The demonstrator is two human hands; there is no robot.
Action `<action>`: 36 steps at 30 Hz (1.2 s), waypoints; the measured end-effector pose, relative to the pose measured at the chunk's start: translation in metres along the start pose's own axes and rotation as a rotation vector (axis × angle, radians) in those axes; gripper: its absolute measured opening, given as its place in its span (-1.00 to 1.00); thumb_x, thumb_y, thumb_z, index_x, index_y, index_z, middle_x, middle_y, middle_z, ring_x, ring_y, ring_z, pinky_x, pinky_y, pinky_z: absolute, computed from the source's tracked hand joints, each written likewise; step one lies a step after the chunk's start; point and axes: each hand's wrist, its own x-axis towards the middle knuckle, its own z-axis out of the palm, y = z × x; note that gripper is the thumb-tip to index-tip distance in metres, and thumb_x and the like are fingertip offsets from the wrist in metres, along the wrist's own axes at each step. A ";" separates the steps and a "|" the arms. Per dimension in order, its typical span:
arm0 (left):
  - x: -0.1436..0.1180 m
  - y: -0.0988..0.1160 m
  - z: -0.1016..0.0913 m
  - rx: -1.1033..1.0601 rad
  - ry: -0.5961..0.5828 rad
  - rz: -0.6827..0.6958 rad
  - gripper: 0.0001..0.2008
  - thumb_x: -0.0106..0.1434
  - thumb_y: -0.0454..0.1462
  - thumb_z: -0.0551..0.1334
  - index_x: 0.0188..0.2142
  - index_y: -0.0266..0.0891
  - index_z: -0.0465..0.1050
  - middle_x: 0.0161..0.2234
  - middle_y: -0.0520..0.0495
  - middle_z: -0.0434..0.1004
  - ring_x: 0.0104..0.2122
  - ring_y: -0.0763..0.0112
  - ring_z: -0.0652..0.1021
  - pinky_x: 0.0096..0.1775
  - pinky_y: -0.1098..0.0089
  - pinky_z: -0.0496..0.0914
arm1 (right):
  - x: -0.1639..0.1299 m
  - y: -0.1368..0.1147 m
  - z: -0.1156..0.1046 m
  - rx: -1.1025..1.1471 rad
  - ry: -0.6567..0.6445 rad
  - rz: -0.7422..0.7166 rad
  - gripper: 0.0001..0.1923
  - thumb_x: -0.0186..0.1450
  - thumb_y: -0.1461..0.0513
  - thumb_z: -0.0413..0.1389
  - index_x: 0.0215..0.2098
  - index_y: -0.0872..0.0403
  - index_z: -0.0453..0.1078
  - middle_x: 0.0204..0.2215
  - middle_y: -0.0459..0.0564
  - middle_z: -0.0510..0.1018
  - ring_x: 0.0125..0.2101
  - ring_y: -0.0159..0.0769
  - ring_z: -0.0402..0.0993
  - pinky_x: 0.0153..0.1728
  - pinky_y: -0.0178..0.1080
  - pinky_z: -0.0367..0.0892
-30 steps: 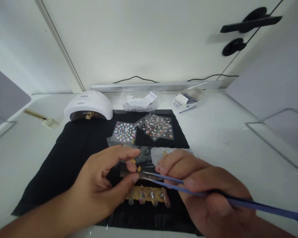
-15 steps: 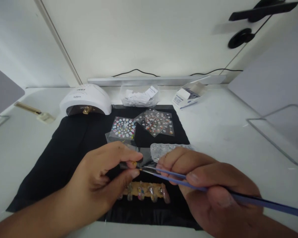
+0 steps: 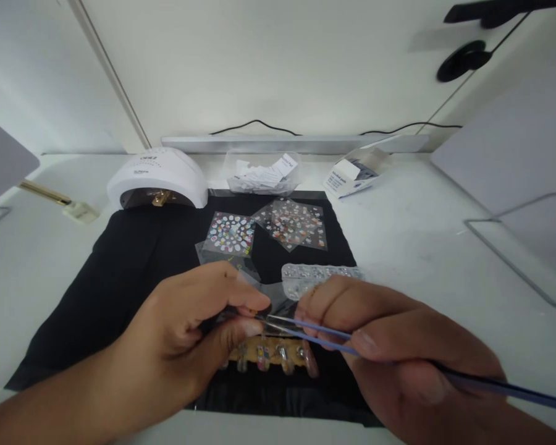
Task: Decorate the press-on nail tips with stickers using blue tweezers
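Left grip [image 3: 171,334] has been narrowed, what it pinches cannot be told; at its three o'clock, tweezers [image 3: 322,340] are pinched by the right grip [image 3: 393,334].

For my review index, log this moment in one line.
right hand: holds blue tweezers | left hand: thumb beside their tips | black cloth: sticker sheets, decorated nail tips

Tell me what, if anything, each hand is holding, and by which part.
The right hand holds the blue tweezers around the middle of their length. What the left hand holds, if anything, is too hidden to tell.
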 end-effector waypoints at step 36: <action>0.001 0.005 -0.003 0.004 -0.010 -0.019 -0.91 0.30 -0.39 0.27 -0.23 -0.20 0.52 -0.41 0.02 0.53 -0.46 0.53 0.54 -0.44 0.56 0.40 | -0.001 0.001 0.000 -0.049 0.021 -0.018 -0.72 0.45 0.13 0.01 -0.05 -0.01 0.54 -0.53 0.00 0.55 -0.49 -0.21 0.53 -0.43 -0.03 0.57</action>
